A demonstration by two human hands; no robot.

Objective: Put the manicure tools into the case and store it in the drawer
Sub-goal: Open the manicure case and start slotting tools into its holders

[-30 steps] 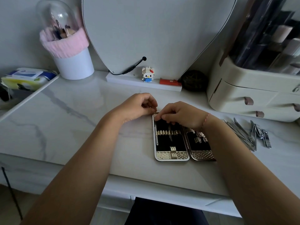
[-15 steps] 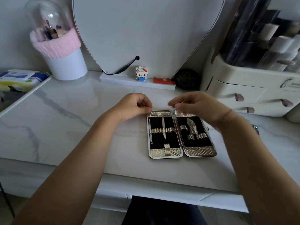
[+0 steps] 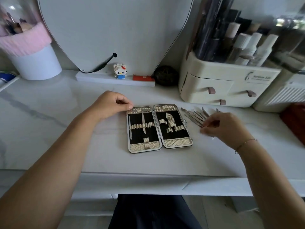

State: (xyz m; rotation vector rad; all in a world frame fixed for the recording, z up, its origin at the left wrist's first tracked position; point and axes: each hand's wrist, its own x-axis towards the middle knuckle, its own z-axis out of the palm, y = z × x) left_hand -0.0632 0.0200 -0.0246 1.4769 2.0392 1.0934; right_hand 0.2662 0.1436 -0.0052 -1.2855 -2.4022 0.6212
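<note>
The manicure case lies open flat on the white marble table, black inside with gold straps. Its left half holds a slim metal tool and a thin pick. My left hand pinches the case's top left corner with curled fingers. To the right of the case lies a pile of loose metal manicure tools. My right hand is on the pile's near end, its fingertips pinching one tool. A cream drawer unit stands behind the pile.
A large mirror stands at the back with a small figurine and a red block on its base. A white cup with a pink band is at the back left. A dark red object lies at the right edge.
My right hand left the top of the case and moved right onto the pile of loose tools. A slim tool now sits in the left half. My left hand stayed at the corner.
</note>
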